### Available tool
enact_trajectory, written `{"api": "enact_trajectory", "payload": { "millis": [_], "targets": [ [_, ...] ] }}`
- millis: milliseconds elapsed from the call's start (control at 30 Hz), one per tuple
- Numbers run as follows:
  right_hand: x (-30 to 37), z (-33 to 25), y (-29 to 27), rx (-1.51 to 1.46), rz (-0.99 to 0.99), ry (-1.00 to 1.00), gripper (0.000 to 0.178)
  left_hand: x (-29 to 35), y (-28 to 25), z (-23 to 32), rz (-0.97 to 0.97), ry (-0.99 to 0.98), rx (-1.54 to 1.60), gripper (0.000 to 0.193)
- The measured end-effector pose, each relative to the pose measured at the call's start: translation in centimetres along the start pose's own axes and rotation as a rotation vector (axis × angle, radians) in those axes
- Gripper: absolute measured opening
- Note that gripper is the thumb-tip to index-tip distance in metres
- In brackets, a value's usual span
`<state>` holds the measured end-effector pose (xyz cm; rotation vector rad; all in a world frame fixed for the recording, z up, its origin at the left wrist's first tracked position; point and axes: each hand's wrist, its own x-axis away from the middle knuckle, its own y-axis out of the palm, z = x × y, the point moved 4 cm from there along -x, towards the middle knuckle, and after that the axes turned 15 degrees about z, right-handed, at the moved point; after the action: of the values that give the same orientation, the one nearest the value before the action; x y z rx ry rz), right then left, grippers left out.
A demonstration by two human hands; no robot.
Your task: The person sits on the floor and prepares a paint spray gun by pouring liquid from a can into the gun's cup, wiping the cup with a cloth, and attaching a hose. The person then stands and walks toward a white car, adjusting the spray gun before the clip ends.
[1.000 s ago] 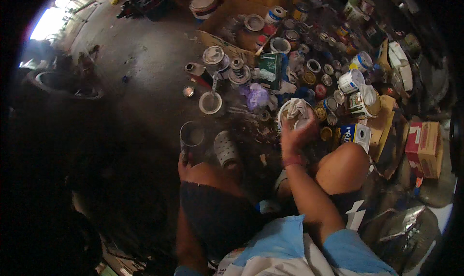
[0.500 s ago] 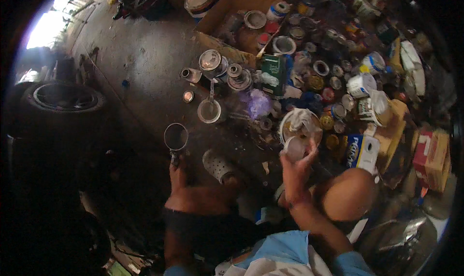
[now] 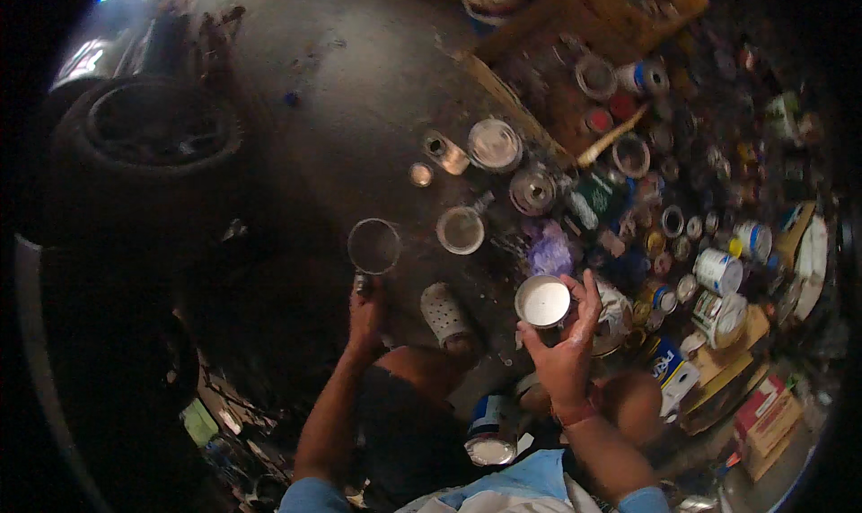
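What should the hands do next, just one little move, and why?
Maybe the right hand should bring the small cup closer to the handled cup in the left hand, keeping it level. Both cups face up, apart. The small one is white inside; I can't tell if that's liquid, so tipping it could spill.

Over to the left a dark tyre (image 3: 148, 165) lies in the gloom. From here I can see several tins (image 3: 595, 77) inside a cardboard box (image 3: 514, 98), a crumpled purple wad (image 3: 549, 249) near a green can (image 3: 593, 199), and a red-and-tan carton (image 3: 769, 419) off to the right
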<state>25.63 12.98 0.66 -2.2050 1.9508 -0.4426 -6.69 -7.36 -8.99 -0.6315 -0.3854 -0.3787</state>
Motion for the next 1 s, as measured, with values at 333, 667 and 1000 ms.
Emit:
{"api": "enact_trajectory", "payload": {
  "millis": [333,667,1000],
  "targets": [
    [0.8,-26.0,1.6,0.213,-0.066,-0.199,0.092,2.6,-10.7,19.4,0.041,0.006,0.085,0.059],
    [-1.9,-63.3,9.7,0.079,-0.253,-0.532,0.09,6.1,-24.1,43.3,0.141,0.202,0.118,0.054],
    [-10.1,-82.6,23.2,0.453,-0.724,-1.108,0.085,-0.1,-28.7,54.9,0.28,0.294,0.12,0.059]
  ]
}}
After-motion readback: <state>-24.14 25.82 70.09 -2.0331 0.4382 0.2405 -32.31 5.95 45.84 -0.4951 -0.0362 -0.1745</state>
